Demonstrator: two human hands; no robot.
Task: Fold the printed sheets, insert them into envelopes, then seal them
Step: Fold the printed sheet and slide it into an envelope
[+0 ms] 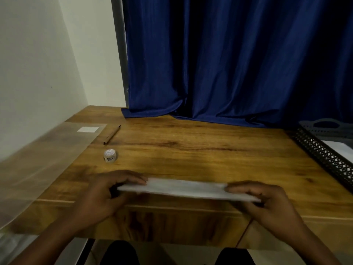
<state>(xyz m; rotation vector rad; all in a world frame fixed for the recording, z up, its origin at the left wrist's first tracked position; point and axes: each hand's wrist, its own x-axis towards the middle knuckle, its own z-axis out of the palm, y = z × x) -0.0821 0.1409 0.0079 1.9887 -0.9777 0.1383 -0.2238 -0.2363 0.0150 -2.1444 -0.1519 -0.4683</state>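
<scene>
Working across the wooden desk [191, 146], you have the blue curtain [229, 64] behind and a black mesh tray [322, 155] at the right edge with white paper in it. A clear plastic sleeve [57, 150] lies along the left side. Near the front edge, you hold the folded sheet [187, 189] as a long pale strip, almost edge-on to the camera and blurred. Your left hand [107, 196] pinches its left end, fingers curled over the top; your right hand [267, 199] grips the right end likewise. Expect it to be light and limp, sagging in the middle unless held at both ends, and easily creased. Smaller things sit well apart: a pen [112, 134] and a little round pot [110, 155], probably glue.
</scene>
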